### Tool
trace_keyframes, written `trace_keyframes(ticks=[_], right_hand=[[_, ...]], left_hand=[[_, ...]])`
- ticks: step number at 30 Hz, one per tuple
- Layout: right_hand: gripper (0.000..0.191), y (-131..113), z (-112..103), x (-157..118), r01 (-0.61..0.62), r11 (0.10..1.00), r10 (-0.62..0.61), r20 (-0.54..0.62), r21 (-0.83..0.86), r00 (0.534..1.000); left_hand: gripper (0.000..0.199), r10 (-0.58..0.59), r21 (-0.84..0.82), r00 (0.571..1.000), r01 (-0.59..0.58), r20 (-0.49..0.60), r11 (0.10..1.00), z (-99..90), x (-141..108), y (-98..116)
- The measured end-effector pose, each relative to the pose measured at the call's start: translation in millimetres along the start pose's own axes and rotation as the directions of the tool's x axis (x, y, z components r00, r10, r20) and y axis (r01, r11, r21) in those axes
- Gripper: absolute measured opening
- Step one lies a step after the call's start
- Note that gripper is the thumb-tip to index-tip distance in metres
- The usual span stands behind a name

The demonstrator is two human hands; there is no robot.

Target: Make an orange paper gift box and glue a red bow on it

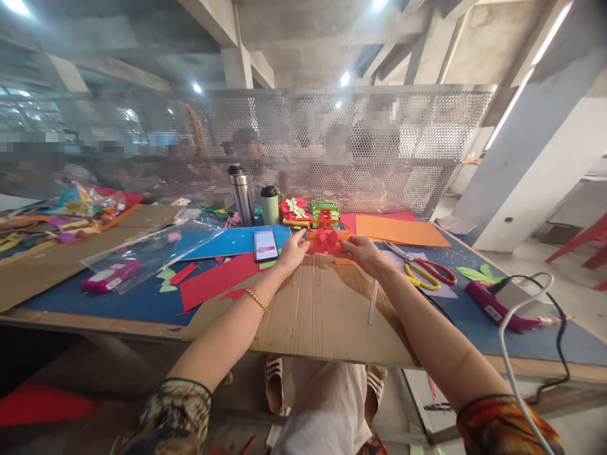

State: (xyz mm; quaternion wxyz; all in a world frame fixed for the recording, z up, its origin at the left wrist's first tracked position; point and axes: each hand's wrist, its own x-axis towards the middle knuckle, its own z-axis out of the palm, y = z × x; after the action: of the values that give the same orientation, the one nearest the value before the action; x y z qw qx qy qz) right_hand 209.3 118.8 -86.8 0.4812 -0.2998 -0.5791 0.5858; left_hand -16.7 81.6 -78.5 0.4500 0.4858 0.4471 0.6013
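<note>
Between both hands is an orange paper piece with a red paper flower [327,240] on its front, held up over the far part of the cardboard sheet [303,309]. My left hand [294,251] pinches its left end, and my right hand [361,251] grips its right end. Just behind it stand a green paper box with a red flower [325,213] and a red paper piece with pale green flowers [294,207]. A phone [265,245] lies left of my left hand. Scissors with yellow and red handles [422,272] rest right of my right hand.
A steel flask [241,196] and a green tumbler [269,205] stand at the back before a perforated metal screen [303,151]. Orange sheets [403,230], red paper [218,281] and a blue sheet [208,241] lie around. Purple glue-gun-like power strips [497,309] and cables are at right.
</note>
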Motion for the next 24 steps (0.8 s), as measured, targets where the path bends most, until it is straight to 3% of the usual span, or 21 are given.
trace_keyframes(ticks=[4, 14, 24], right_hand=[[0.027, 2, 0, 0, -0.004, 1.0, 0.004, -0.006, 0.002, 1.0], [0.018, -2, 3, -3, -0.013, 1.0, 0.012, -0.03, -0.016, 0.999], [0.021, -4, 2, -4, -0.013, 0.999, 0.012, -0.045, -0.029, 0.999]], left_hand=[[0.055, 0.011, -0.028, 0.999, -0.012, -0.032, 1.0, -3.4, 5, -3], [0.045, 0.021, 0.03, 1.0, -0.022, 0.012, 0.999, 0.7, 4, -10], [0.037, 0.08, 0.084, 0.997, -0.081, 0.015, 0.993, 5.4, 6, -14]])
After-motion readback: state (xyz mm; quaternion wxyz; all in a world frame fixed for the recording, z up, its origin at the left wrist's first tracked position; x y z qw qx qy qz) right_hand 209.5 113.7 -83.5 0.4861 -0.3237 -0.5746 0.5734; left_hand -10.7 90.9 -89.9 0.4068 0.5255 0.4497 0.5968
